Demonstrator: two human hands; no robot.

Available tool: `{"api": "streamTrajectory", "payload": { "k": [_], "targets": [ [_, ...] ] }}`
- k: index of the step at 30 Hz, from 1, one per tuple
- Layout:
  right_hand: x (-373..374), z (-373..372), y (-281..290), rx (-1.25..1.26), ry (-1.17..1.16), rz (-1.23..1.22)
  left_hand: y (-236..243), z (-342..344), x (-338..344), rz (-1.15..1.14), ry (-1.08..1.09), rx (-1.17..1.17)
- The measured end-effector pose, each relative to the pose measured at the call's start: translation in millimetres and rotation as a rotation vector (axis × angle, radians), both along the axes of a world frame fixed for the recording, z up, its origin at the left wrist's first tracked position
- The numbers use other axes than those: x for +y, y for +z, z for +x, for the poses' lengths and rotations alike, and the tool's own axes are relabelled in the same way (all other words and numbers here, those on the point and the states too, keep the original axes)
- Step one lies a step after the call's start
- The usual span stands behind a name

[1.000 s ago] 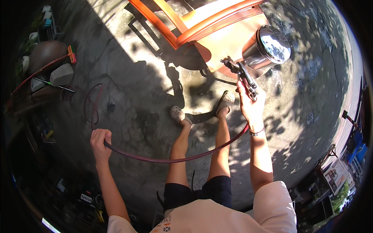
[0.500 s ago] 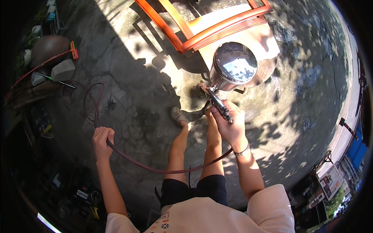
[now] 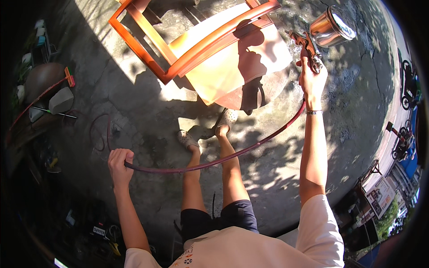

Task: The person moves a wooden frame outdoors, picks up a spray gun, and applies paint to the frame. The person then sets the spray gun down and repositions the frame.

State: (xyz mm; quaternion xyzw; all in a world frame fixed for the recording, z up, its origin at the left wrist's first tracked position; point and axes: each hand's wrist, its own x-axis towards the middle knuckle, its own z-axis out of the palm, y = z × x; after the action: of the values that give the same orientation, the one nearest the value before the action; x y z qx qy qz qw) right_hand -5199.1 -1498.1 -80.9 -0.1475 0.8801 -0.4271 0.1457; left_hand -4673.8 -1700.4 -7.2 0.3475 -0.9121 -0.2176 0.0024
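My right hand (image 3: 313, 79) grips a metal spray gun (image 3: 310, 49) out to the far right, the arm stretched forward. A shiny metal cup (image 3: 330, 29) is fixed to the gun and leans to the right. From beneath that hand a dark red hose (image 3: 214, 161) sags across in front of my legs to my left hand (image 3: 120, 166), which is closed around it. Ahead stands an orange-brown wooden chair (image 3: 214, 42) with a pale panel (image 3: 232, 67) by it. The gun is to the right of the chair, apart from it. Its shadow falls on the panel.
Under the panel is a round surface (image 3: 278, 87). More hose (image 3: 96, 134) lies looped on the concrete floor at left, near a grey block (image 3: 61, 100) and a red-orange tool (image 3: 69, 77). Motorcycles (image 3: 404, 140) stand at the far right.
My right hand has swung forward and right with the spray gun, from in front of the panel to beyond its right side. The hose is drawn up higher; my left hand stays almost in place.
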Motion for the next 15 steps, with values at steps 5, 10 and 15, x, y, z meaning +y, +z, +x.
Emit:
{"api": "streamTrajectory", "payload": {
  "k": [5,10,15],
  "targets": [
    [15,-99,-9,0.212,-0.082,0.146,-9,-29,10,0.019,-0.004,0.028],
    [-6,-125,47,0.327,-0.102,-0.057,-9,-28,17,0.046,0.024,0.047],
    [-6,-93,79,0.224,-0.044,0.117,-11,-9,10,0.053,0.046,0.095]
  ]
}}
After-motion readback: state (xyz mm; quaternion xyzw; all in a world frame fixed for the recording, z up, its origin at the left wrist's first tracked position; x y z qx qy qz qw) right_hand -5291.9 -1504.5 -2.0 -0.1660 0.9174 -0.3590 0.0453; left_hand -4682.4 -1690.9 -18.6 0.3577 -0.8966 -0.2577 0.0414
